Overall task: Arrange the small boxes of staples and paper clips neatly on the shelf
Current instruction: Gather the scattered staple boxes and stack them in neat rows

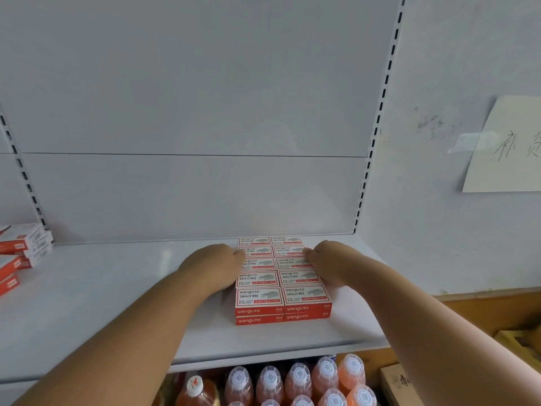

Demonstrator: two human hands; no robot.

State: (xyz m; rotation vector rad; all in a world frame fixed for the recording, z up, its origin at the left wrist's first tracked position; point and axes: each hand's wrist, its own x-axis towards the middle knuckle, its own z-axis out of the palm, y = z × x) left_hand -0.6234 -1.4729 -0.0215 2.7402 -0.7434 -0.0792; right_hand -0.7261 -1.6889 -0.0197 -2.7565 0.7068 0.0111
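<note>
A shop — slotted white shelving (pixel 87 303), stocked staple boxes (pixel 282 276), rows of bottled drinks (pixel 298 379) below

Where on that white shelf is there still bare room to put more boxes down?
The widest bare stretch of the shelf lies between the loose boxes at the far left and the staple box block. A narrower strip runs right of the block to the shelf's end. It is crowded at the block itself, where the left hand and right hand press its sides.
</note>
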